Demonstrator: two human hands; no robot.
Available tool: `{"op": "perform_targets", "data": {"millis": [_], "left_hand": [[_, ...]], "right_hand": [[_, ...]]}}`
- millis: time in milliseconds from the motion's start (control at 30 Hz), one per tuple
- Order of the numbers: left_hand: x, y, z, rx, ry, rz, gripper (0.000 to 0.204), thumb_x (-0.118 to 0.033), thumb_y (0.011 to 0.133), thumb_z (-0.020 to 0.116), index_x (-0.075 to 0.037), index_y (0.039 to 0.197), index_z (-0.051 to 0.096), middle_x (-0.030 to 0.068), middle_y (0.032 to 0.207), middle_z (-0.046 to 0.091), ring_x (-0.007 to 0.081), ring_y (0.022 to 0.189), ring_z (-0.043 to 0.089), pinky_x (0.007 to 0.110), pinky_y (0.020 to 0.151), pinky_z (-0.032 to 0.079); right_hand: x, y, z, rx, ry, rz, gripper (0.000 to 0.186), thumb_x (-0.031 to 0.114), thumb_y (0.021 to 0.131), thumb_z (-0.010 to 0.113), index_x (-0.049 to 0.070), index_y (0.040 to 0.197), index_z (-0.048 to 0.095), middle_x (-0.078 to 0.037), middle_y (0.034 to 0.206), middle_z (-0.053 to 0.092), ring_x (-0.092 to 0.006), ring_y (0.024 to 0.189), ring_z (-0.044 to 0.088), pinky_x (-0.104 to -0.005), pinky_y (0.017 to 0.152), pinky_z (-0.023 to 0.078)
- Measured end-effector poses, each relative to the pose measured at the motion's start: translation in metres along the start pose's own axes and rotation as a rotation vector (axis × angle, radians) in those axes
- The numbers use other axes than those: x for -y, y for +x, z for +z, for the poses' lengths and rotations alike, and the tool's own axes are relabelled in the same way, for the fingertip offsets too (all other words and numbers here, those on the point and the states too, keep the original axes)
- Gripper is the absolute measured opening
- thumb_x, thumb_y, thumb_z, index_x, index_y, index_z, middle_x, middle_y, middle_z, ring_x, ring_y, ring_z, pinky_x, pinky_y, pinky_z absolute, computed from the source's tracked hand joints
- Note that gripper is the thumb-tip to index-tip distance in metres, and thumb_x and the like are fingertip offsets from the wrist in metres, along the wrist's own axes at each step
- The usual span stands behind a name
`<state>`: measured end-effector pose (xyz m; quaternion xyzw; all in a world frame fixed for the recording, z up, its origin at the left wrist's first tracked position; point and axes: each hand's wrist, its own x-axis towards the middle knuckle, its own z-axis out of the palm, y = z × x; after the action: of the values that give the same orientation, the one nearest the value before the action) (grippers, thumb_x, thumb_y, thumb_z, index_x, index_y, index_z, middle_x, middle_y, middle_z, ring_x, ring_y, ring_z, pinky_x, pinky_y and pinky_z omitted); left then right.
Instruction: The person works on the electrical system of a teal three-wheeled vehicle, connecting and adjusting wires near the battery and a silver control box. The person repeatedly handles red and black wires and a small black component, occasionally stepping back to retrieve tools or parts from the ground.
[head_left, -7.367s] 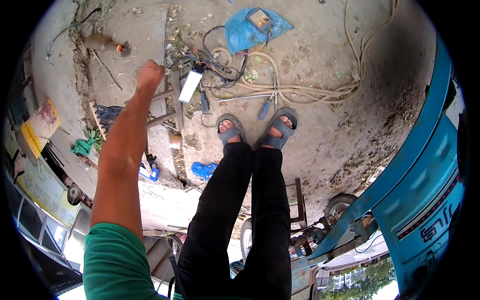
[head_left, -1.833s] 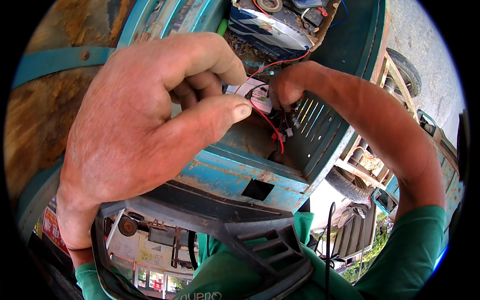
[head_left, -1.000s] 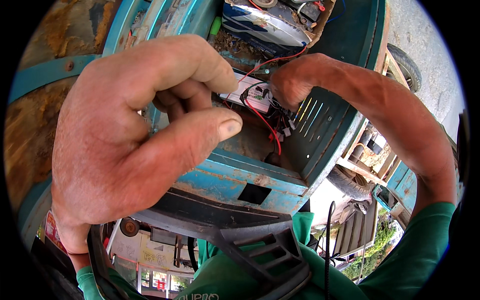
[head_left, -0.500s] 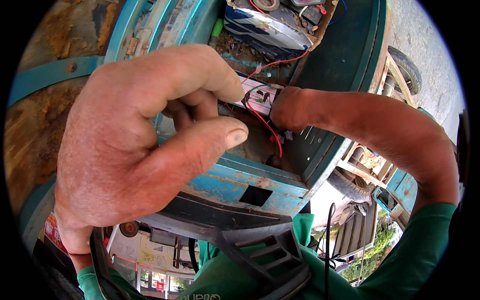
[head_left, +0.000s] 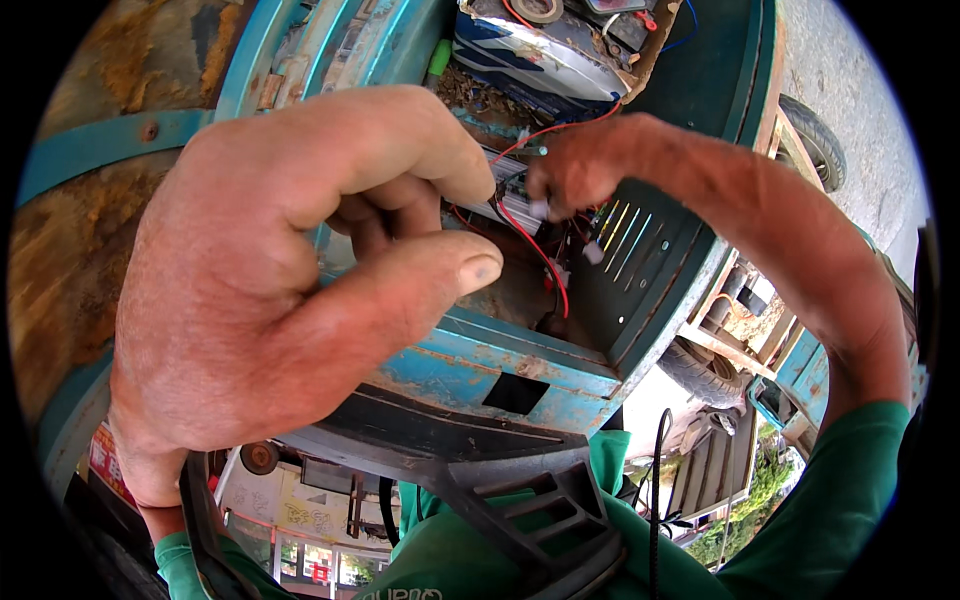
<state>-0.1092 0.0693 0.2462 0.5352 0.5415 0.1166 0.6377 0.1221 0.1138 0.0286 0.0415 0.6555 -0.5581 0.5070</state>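
Red wire [head_left: 540,262]: thin, limp, over teal compartment [head_left: 560,360] | our left hand [head_left: 300,270] pinches its upper end | our right hand [head_left: 575,165] nips white connector [head_left: 540,208] | we'd grip plugs, not strands.

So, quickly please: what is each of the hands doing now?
Left hand: fingers curled, pinching near the red wire; what it grips is hidden.
Right hand: closed on a small white connector.

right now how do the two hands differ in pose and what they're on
The left hand fills the near view, fingers curled and thumb out, pinching at the red wire; the right hand looks smaller and farther in, closed around small white connectors. The left forearm rises from below; the right arcs in from the side. Both work inside the blue metal housing.
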Motion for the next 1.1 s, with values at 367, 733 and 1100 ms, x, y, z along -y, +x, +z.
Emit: {"op": "perform_targets", "data": {"millis": [367, 733, 1100], "left_hand": [[0.000, -0.001, 0.000, -0.037, 0.043, -0.024, 0.029, -0.010, 0.086, 0.069, 0.000, 0.113, 0.064, 0.0060, 0.082, 0.063, 0.0125, 0.077, 0.059, 0.028, 0.074, 0.046], [0.001, 0.003, 0.001, 0.005, 0.087, -0.112, 0.024, -0.010, 0.089, 0.066, -0.001, 0.112, 0.064, 0.0039, 0.086, 0.060, 0.0102, 0.078, 0.057, 0.025, 0.070, 0.044], [-0.006, 0.014, 0.014, -0.029, 0.259, -0.329, 0.024, -0.007, 0.088, 0.069, 0.002, 0.110, 0.063, 0.0058, 0.088, 0.063, 0.0128, 0.083, 0.059, 0.029, 0.076, 0.050]], "right_hand": [[-0.016, -0.009, -0.023, -0.212, 0.399, 0.213, 0.018, 0.014, 0.095, 0.060, -0.003, 0.091, 0.063, -0.013, 0.089, 0.075, -0.0194, 0.078, 0.073, -0.0332, 0.066, 0.056], [-0.014, -0.012, -0.022, -0.152, 0.264, 0.199, 0.020, 0.019, 0.093, 0.064, 0.000, 0.087, 0.065, -0.010, 0.087, 0.074, -0.0194, 0.079, 0.072, -0.0348, 0.069, 0.057], [0.037, -0.036, 0.020, -0.306, -0.508, 0.077, 0.016, 0.015, 0.079, 0.067, 0.007, 0.088, 0.077, -0.013, 0.096, 0.074, -0.0287, 0.095, 0.071, -0.0413, 0.076, 0.057]]}}
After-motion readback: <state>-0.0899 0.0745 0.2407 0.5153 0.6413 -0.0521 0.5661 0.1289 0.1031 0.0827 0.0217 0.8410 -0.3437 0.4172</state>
